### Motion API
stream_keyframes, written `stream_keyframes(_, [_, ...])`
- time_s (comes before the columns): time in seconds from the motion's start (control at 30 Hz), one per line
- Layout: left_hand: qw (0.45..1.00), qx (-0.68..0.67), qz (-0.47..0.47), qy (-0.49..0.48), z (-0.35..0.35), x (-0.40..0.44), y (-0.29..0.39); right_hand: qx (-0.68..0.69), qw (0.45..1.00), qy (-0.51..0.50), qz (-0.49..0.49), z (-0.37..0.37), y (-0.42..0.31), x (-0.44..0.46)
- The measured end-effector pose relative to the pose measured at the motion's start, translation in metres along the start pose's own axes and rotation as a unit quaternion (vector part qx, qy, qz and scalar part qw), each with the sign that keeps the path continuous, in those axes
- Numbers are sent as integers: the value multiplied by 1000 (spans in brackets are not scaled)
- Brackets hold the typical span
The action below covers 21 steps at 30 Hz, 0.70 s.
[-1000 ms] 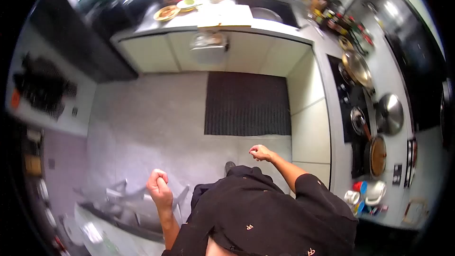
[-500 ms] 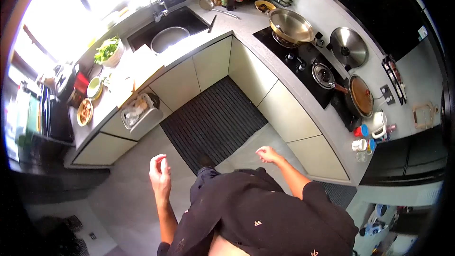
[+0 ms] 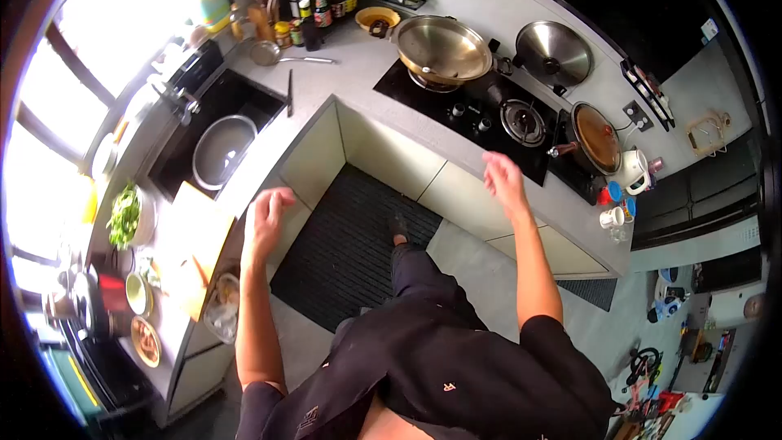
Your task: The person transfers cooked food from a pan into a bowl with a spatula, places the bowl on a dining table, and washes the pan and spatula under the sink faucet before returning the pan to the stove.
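My left hand [image 3: 266, 224] hangs in the air near the counter corner below the sink [image 3: 262, 100], its fingers loosely bent and nothing seen in them. Stretched forward, my right hand [image 3: 503, 182] is in front of the hob's edge, fingers loosely extended and holding nothing. Ahead of it, a wide steel wok [image 3: 444, 45] sits on the left burner of the black hob [image 3: 452, 118]. The right burner [image 3: 523, 122] has no pan on it. A metal bowl [image 3: 220, 151] rests in the sink, and a knife [image 3: 290, 94] lies beside it.
A cutting board [image 3: 195, 232], a bowl of greens [image 3: 142, 216] and a bowl of meat pieces [image 3: 147, 341] line the left counter. A lidded pan [image 3: 597, 138] stands right of the hob. Sauce bottles [image 3: 322, 8] crowd the back corner. A black mat [image 3: 326, 269] covers the floor.
I have moved forward onto the mat, and the sink and hob are closer. Both hands have risen and reached forward, the right one toward the hob.
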<state>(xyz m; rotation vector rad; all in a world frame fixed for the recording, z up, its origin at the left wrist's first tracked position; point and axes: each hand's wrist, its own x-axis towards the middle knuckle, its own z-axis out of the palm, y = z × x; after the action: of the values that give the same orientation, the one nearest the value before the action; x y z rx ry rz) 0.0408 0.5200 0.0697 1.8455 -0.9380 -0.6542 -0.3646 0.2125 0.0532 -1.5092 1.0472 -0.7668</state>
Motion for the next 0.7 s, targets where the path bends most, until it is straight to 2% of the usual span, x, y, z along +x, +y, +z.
stream_keyframes(0.03, [997,-50,53,18,12,38,-17,11,999,42,-10,-2,-7,37])
stream_keyframes(0.1, [996,-14,77,45,30,116,-9,47,991,125,-17,-16,-4,120])
stream_keyframes(0.17, [999,-12,44,10,47,196,10,33,967,254,14,-31,14,212])
stream_keyframes(0.23, [1000,-1,14,-26,68,290,13,-75,941,318,92,-67,54,314])
stream_keyframes(0.27, [999,-8,9,-41,82,341,6,-132,887,423,128,-69,61,350])
stream_keyframes(0.3, [998,-16,3,-59,96,387,-2,-132,875,432,176,-75,64,374])
stream_keyframes(0.37, [990,-104,-83,-50,131,460,19,-50,889,373,260,-104,88,421])
stream_keyframes(0.4, [988,-106,-105,-47,148,497,22,38,904,327,275,-112,90,434])
stream_keyframes(0.47, [981,-109,-154,-40,178,565,5,37,913,286,290,-120,99,454])
stream_keyframes(0.57, [997,-21,-67,32,238,656,-66,-44,934,229,270,-122,104,459])
stream_keyframes(0.63, [986,-73,-108,-101,237,650,-9,-11,930,230,287,-127,111,462])
stream_keyframes(0.67, [983,-61,-124,-116,247,659,-11,2,932,225,284,-126,108,460])
stream_keyframes(0.7, [989,45,-72,-123,250,669,-16,6,934,222,280,-126,109,464])
